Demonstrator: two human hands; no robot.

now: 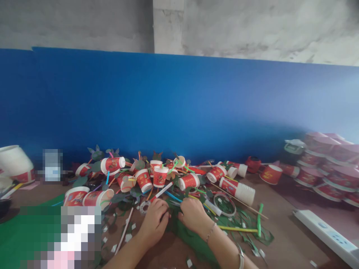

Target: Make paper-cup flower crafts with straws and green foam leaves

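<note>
My left hand (156, 220) is closed, its fingers curled low over the table; what they grip, if anything, is hidden. Close by on the right, my right hand (194, 217) is also closed. Thin silver blades, like those of scissors (175, 203), point left from its fingers; the handles are hidden. Green paper (185, 235) lies between and below both hands. Just beyond the left hand is a red-and-white tube (164, 190). A clear roll of tape (225, 204) rests right of my right hand, among curled green offcuts (248, 224).
Many red-and-white paper cups (160, 176) with straws and dark leaf shapes lie behind the hands. A cup stack (244, 192) lies sideways. At right are a white power strip (328, 233) and piled cups (333, 172). A blue partition (179, 101) stands behind. Green sheet (14, 235) lies left.
</note>
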